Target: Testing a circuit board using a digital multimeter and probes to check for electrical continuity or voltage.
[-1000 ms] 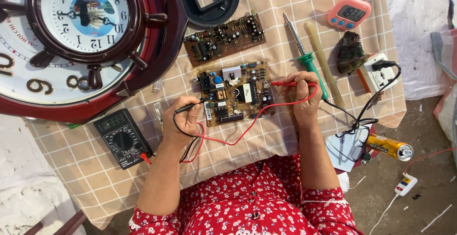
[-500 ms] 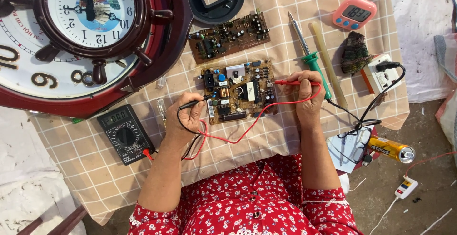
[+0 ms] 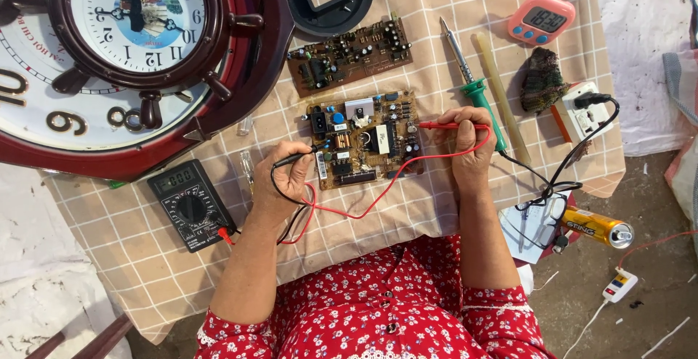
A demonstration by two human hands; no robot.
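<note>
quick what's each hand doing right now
Left hand: closed on the black probe, tip at the circuit board.
Right hand: closed on the red probe.

A grey screen tops the black multimeter (image 3: pixel 190 204) at left, a dark one fronts the pink timer (image 3: pixel 541 21), and a yellow can (image 3: pixel 598 226) lies at right

— What covers the table (image 3: pixel 131 257)?
— A beige checked cloth (image 3: pixel 407 221). On it lie two brown circuit boards (image 3: pixel 363 137), a black multimeter (image 3: pixel 190 205), a green-handled soldering iron (image 3: pixel 471 86), a pink digital timer (image 3: pixel 541 20) and a large maroon wheel-shaped clock (image 3: pixel 138 61).
</note>
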